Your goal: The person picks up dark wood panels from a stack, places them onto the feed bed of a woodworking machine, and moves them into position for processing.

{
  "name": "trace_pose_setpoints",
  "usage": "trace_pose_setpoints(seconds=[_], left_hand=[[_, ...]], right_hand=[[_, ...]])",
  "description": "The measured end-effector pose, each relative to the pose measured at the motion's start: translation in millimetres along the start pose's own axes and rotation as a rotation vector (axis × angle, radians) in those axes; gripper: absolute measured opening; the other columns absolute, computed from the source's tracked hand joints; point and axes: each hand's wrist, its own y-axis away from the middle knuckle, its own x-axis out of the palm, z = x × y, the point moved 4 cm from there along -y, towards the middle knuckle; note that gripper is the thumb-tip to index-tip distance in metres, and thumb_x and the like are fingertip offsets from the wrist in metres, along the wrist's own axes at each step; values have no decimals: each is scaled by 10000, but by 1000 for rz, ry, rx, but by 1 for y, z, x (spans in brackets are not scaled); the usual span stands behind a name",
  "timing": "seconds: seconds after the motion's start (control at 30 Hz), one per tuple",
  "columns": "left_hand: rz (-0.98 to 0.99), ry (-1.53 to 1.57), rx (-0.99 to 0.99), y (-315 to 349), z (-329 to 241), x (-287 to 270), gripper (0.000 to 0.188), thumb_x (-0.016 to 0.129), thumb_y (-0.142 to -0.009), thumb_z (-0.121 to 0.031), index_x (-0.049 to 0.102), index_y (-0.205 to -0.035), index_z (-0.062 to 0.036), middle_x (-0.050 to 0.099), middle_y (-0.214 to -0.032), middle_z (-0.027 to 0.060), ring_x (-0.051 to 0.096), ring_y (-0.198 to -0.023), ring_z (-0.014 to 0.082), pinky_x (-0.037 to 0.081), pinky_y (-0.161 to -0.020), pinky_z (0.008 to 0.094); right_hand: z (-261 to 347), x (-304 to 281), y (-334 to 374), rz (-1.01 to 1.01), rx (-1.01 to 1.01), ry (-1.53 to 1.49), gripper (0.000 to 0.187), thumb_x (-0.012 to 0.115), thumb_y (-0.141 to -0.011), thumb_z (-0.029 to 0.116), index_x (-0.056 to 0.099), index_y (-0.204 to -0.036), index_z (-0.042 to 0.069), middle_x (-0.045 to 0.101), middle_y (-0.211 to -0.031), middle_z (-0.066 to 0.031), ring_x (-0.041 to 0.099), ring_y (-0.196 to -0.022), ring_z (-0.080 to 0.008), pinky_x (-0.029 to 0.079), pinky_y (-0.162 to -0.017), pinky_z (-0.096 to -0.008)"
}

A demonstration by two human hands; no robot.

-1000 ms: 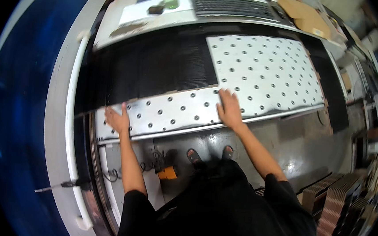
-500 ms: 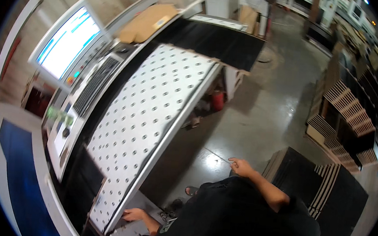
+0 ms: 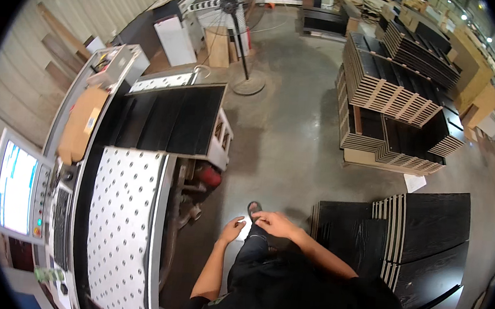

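Note:
My left hand [image 3: 231, 230] hangs in front of my body, its fingers loosely bent and a little apart, with nothing visible in it. To its right, my right hand [image 3: 276, 223] hovers over my leg. Its fingers are half curled with the tips pointing left, and I see no object in them. The two hands are close together but do not touch. Nearest on the left is a long machine table [image 3: 123, 220] with a white, dark-dotted top. On my right lie low stacks of black panels [image 3: 437, 224] with pale edges.
Black panels [image 3: 169, 116] cover the table's far end. A monitor [image 3: 19, 186] and keyboard [image 3: 61, 227] stand at far left. Beyond the table is a pedestal fan [image 3: 241, 49]. Tall panel stacks [image 3: 392, 90] stand at back right. Grey concrete floor [image 3: 284, 134] runs between.
My view has swung right and forward, away from the table. My left hand has left the table's edge and come in front of my body, close to my right hand.

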Motion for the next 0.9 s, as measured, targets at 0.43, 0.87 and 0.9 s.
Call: trace_pose_setpoints(seconds=[0.43, 0.87, 0.9], left_hand=[[538, -106, 76, -296, -155, 25, 574, 676, -956, -458, 638, -1339, -31, 708, -1233, 192, 655, -1197, 283, 499, -1002, 394], [272, -170, 22, -626, -245, -34, 427, 656, -972, -373, 684, -1219, -25, 746, -975, 94, 684, -838, 169, 544, -761, 324], [281, -248, -20, -638, -239, -32, 457, 649, -961, -419, 712, -1185, -26, 757, -975, 119, 700, -866, 185, 547, -804, 332]], right_hand=[[-337, -176, -16, -716, 754, -531, 297, 574, -998, 224, 666, -1121, -30, 689, -873, -121, 644, -739, -206, 534, -642, -372], [-426, -192, -82, -456, 1245, -698, 361, 624, -922, 234, 687, -1193, 5, 752, -975, -146, 713, -828, -247, 562, -758, -438], [-434, -223, -109, -434, 1202, -641, 371, 630, -924, 241, 687, -1208, 9, 753, -989, -145, 713, -841, -248, 560, -771, -435]])
